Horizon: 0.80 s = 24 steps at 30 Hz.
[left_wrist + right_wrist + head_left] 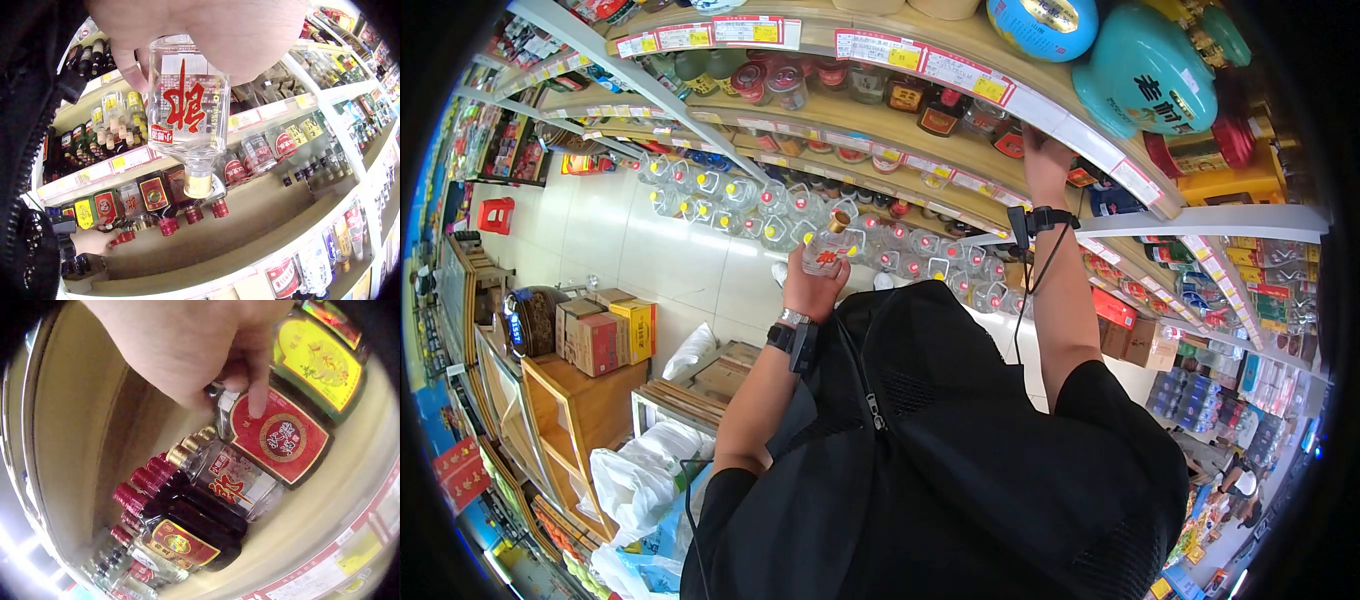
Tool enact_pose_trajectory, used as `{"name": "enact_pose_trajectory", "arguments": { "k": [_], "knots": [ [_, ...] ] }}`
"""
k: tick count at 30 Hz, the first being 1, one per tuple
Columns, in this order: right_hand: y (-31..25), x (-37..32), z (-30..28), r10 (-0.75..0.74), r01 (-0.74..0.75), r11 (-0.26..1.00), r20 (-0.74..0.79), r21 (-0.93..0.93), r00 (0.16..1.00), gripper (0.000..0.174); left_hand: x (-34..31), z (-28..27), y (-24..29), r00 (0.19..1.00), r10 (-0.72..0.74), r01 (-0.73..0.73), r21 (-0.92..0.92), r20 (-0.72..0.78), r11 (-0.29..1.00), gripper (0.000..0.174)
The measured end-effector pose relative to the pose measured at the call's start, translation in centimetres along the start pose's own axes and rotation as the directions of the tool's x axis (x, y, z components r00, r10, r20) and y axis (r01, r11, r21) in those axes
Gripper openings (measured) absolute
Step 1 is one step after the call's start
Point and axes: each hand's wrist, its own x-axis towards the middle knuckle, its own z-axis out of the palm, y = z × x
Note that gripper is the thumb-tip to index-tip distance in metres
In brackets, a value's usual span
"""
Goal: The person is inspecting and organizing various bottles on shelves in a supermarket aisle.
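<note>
My left hand [815, 287] holds a small clear glass bottle [187, 106] with red characters and a gold cap, upright in front of my body. Thumb and fingers lie round its lower part. On the upper shelf, my right hand [206, 350] is at the neck of a flat bottle with a red label [281, 434]. One finger lies along that label, while the others curl by the neck, partly hidden behind the hand. Beside it stand a matching clear bottle [234, 484] with a gold cap and dark bottles [181, 540] with red caps.
A green bottle with a yellow label [322, 365] stands on the other side. A large turquoise jar [1145, 75] sits on the top shelf. Many clear jugs [775, 200] line the floor below the shelves. Cartons [605, 335] rest on a wooden cabinet at left.
</note>
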Motion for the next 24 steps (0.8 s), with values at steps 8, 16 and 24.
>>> {"name": "enact_pose_trajectory", "arguments": {
  "k": [8,16,24],
  "knots": [
    [-0.7,-0.3,-0.2,0.03,-0.029,0.999,0.002,-0.044,1.0,0.041,0.8,-0.4,-0.2,0.999,-0.028,0.027,0.011,0.037,1.0,0.044],
    [-13.0,-6.5,-5.0,-0.188,-0.247,0.706,0.511,0.664,0.839,0.038,0.5,1.3,-0.3,0.995,-0.03,0.02,0.096,0.099,0.995,0.047],
    [-20.6,-8.8,-5.7,-0.354,-0.412,0.671,0.754,0.617,0.553,0.034,-0.6,4.6,-1.1,0.953,-0.079,-0.008,0.283,0.292,0.959,0.054]
  ]
}}
